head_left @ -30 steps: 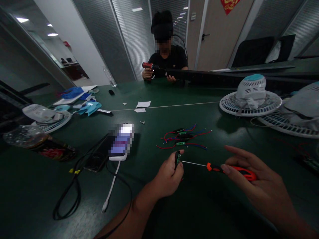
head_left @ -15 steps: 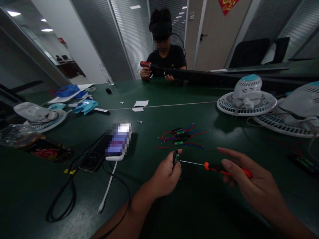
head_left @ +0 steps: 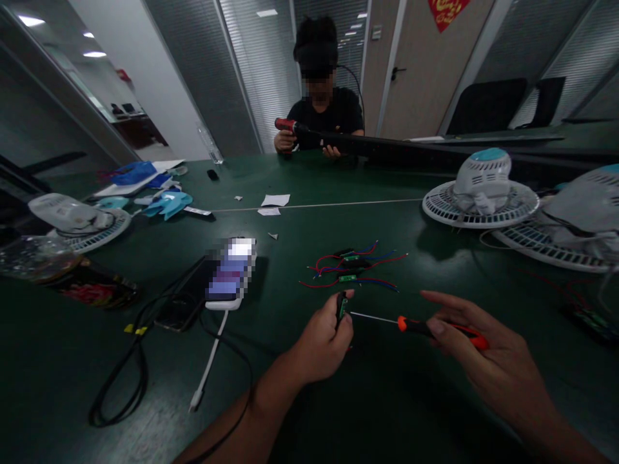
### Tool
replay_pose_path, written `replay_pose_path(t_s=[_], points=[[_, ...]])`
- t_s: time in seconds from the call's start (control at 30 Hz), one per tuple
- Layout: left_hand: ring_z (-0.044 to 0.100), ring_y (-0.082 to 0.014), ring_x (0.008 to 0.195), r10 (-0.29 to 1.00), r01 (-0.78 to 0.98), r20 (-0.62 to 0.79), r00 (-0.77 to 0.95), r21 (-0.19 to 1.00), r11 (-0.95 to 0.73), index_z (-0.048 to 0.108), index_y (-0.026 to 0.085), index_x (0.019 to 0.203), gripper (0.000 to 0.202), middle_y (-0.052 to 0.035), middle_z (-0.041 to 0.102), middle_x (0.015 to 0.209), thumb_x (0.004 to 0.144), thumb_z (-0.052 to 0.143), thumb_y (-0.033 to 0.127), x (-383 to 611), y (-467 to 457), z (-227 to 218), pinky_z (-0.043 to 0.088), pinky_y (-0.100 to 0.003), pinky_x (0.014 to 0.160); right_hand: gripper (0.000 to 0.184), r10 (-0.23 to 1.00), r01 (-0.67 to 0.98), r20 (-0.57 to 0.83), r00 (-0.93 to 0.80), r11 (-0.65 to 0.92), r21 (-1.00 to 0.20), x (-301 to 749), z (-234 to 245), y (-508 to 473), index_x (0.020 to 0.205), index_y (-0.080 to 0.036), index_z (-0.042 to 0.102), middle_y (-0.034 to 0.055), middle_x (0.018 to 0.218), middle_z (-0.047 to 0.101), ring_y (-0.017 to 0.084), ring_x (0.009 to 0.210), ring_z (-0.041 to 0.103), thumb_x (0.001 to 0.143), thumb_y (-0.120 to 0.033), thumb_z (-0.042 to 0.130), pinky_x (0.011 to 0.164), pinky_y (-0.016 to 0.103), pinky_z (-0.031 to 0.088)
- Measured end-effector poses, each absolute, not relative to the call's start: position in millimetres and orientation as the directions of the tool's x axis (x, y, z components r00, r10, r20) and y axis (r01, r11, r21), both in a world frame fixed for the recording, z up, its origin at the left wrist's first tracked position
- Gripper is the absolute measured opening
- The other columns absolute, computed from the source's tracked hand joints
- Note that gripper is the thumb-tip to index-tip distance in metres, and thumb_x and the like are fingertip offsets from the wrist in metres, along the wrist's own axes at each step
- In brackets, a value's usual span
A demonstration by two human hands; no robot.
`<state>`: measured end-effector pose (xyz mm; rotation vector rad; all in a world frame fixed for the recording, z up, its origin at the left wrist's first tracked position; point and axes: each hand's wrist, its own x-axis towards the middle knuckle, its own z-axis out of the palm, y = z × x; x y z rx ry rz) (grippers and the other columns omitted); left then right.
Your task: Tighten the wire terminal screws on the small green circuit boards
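Little has moved since half a second ago: both hands hold as before, low over the dark green worktop (head_left: 145, 399). Left hand (head_left: 323, 341) pinches a small green circuit board (head_left: 342, 308) upright between thumb and fingers. Right hand (head_left: 488, 361) grips the orange-handled screwdriver (head_left: 425, 327) with its forefinger stretched out; the shaft runs level to the board. Just beyond lie more boards with red and blue wires (head_left: 355, 267). A person across the worktop holds a red power screwdriver (head_left: 286, 125).
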<state>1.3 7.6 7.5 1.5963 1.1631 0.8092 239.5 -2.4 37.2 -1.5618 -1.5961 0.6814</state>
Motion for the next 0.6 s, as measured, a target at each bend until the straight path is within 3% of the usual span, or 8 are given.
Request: replay_pose_path(t_s=[0.13,0.3,0.4,0.53,0.6], points=[[0.044,-0.0137,0.065,0.949,0.223,-0.011,0.314,0.973,-0.063,0.045,0.011,0.139,0.046,0.0032,0.045,0.075,0.096,0.044,0.027,0,5,3,0.037,-0.028,0.064,0.034,0.986,0.564,0.146,0.084,0.074,-0.823,237,39,0,0.094,-0.024,0.081,0.0066,0.076,0.082,0.025,0.062,0.076,0.072,-0.049,0.073,0.053,0.032,0.058],[0.039,-0.0141,0.062,0.964,0.171,-0.039,0.263,0.985,-0.006,0.055,0.014,0.120,0.039,0.0037,0.039,0.071,0.103,0.028,0.037,3,6,-2,0.035,-0.027,0.060,0.034,0.987,0.540,0.133,0.095,0.061,-0.839,236,38,4,0.089,-0.023,0.082,0.0080,0.080,0.083,0.025,0.066,0.076,0.072,-0.051,0.071,0.057,0.033,0.059],[0.049,-0.0159,0.068,0.967,0.369,-0.049,0.248,0.928,-0.047,0.056,0.014,0.113,0.039,0.0003,0.049,0.075,0.104,0.026,0.038,5,11,6,0.040,-0.028,0.064,0.037,0.990,0.532,0.111,0.092,0.045,-0.846,238,36,8,0.093,-0.022,0.081,0.0066,0.073,0.080,0.023,0.056,0.073,0.075,-0.053,0.070,0.049,0.032,0.057],[0.065,-0.0195,0.081,0.947,0.714,-0.104,0.305,0.683,-0.155,0.053,0.015,0.123,0.040,-0.0063,0.067,0.089,0.106,0.022,0.035,6,23,24,0.047,-0.030,0.071,0.039,0.994,0.535,0.075,0.080,0.020,-0.844,237,29,12,0.093,-0.020,0.081,0.0065,0.070,0.078,0.023,0.058,0.072,0.080,-0.054,0.068,0.049,0.032,0.056],[0.068,-0.0217,0.087,0.938,0.769,-0.122,0.324,0.612,-0.186,0.054,0.015,0.122,0.034,-0.0092,0.071,0.097,0.104,0.030,0.033,7,32,29,0.049,-0.031,0.075,0.039,0.997,0.542,0.055,0.060,0.013,-0.840,234,24,13,0.092,-0.019,0.081,0.0066,0.072,0.078,0.024,0.061,0.073,0.082,-0.054,0.066,0.052,0.033,0.056]])
